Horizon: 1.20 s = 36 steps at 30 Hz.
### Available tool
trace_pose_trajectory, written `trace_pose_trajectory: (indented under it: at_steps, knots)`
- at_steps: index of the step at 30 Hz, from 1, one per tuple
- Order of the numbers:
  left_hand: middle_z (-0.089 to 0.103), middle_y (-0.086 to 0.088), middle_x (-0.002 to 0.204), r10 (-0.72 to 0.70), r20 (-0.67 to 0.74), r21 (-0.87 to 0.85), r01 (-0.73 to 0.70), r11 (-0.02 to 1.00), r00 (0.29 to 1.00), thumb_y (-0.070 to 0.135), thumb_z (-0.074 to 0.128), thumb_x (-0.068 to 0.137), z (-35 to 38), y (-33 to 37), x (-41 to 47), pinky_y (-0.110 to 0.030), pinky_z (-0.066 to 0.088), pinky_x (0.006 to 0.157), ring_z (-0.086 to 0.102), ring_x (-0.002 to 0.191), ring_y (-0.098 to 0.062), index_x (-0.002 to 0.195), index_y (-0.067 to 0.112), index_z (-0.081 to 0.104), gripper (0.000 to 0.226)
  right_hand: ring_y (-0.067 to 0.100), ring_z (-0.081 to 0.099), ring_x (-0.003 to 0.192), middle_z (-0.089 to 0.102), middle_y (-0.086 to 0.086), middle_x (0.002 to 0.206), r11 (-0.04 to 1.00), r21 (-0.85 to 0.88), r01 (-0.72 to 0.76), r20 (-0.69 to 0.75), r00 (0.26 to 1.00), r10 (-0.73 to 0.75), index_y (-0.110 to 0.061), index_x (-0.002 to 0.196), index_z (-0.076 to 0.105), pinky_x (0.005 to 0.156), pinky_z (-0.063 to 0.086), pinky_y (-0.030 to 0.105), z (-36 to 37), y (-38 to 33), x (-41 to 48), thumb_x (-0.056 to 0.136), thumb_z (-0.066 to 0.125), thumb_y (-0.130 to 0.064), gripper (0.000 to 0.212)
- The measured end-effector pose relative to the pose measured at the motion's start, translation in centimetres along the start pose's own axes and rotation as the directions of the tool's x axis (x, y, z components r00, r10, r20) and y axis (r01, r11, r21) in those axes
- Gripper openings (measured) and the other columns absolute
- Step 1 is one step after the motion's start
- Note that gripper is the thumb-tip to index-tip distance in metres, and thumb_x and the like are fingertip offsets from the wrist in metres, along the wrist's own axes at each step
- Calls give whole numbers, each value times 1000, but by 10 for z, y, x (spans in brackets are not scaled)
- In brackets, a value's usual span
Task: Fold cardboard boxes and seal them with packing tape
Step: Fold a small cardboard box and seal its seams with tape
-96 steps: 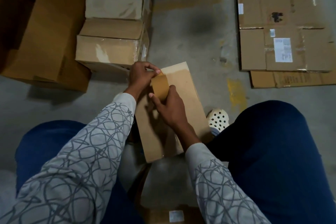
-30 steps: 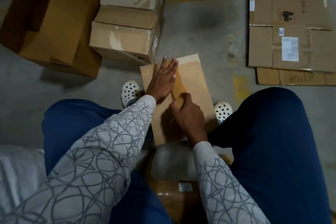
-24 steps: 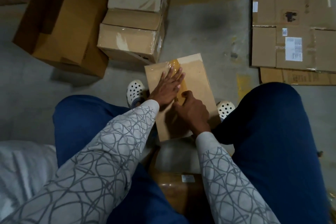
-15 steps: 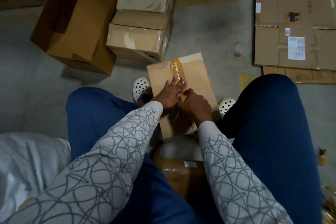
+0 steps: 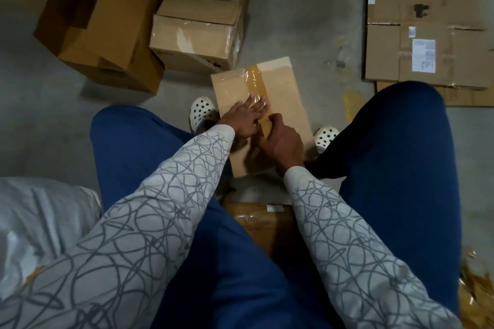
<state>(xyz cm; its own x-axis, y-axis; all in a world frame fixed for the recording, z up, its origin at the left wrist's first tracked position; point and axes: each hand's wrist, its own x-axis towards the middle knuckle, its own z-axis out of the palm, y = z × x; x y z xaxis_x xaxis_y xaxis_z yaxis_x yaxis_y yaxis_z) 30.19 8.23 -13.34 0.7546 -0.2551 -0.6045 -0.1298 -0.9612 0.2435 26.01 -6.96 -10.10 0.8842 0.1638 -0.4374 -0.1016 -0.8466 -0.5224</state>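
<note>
A small cardboard box (image 5: 283,93) lies on the concrete floor (image 5: 307,21) between the person's white clogs (image 5: 201,112), with brown packing tape (image 5: 255,80) running down its top seam from the far edge. The left hand (image 5: 246,117) presses flat on the tape, fingers spread. The right hand (image 5: 282,141) curls round the tape's near end — the roll is hidden. Sealing looks midway — next, probably, pull the tape to the near edge and cut.

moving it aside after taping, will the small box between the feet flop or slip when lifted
Probably stiff: the small box shows a flat top and straight edges under the pressing left hand. Likely slick along the glossy tape strip. Weight is unclear; contents are hidden.
</note>
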Motion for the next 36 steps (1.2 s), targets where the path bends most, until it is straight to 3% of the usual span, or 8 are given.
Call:
trace_pose_trajectory:
  at_steps: [5, 9, 14, 19, 23, 27, 32, 36]
  knots:
    - [-12, 4, 170, -17, 9, 4, 17, 1000, 1000, 10, 36, 101, -4, -4, 10, -48, -2, 126, -14, 156, -24, 163, 29, -1, 75, 39, 64, 104, 66, 18, 114, 982, -187, -34, 136, 989, 60, -36, 153, 33, 86, 51, 43, -1, 20, -11, 93, 54, -57, 67]
    - [-11, 6, 169, -5, 20, -16, 5, 1000, 1000, 8, 31, 102, -7, 0, 12, -48, -3, 125, -14, 156, -22, 163, 30, 1, 71, 37, 65, 102, 67, 19, 113, 971, -239, 21, 113, 994, 6, -32, 157, 26, 83, 50, 41, 4, 26, -20, 97, 50, -55, 69]
    - [-13, 2, 170, -23, -2, 61, 23, 998, 1000, 4, 41, 102, -7, -2, 10, -56, 3, 125, -12, 156, -28, 163, 26, -2, 78, 38, 62, 114, 63, 20, 125, 969, -241, -53, 250, 962, 115, -43, 159, 14, 92, 48, 44, 1, 36, -38, 97, 40, -65, 71]
    - [-17, 7, 168, -112, -40, -42, 110, 993, 993, 50, 19, 108, 6, 5, 5, -55, -6, 125, -19, 155, -22, 162, 32, -5, 62, 38, 60, 117, 62, 20, 128, 984, -159, -78, 321, 939, 126, -43, 160, 5, 97, 49, 45, 13, 40, -44, 96, 49, -58, 78]
    - [-31, 0, 164, -158, -145, 36, 165, 986, 977, 53, 18, 107, 48, 31, -4, -54, -13, 123, -27, 152, -25, 158, 35, -18, 66, 36, 59, 121, 63, 16, 131, 986, -110, -122, 335, 930, 152, -46, 158, 18, 101, 46, 45, 9, 42, -39, 93, 46, -58, 72]
    - [-31, 2, 164, -115, -112, 12, 117, 993, 987, 40, 19, 109, 60, 41, -12, -52, -16, 121, -29, 151, -25, 160, 36, -15, 61, 34, 61, 116, 66, 13, 126, 988, -119, -101, 302, 944, 133, -48, 153, 30, 98, 47, 45, 7, 38, -39, 94, 44, -54, 61]
    - [-25, 2, 167, -14, 82, 35, 11, 999, 997, 37, 39, 105, 56, 39, -32, -55, -11, 123, -29, 150, -32, 161, 29, -10, 75, 33, 59, 119, 64, 11, 129, 991, -105, -84, 302, 947, 112, -46, 152, 30, 97, 46, 43, 4, 35, -42, 96, 47, -49, 59]
    - [-23, 4, 167, 21, 115, -28, -18, 999, 993, 49, 67, 90, 64, 37, -44, -54, -11, 124, -26, 151, -31, 162, 21, -10, 109, 33, 59, 119, 64, 11, 129, 992, -101, -81, 314, 943, 109, -48, 150, 34, 96, 45, 42, 1, 34, -44, 91, 52, -47, 62]
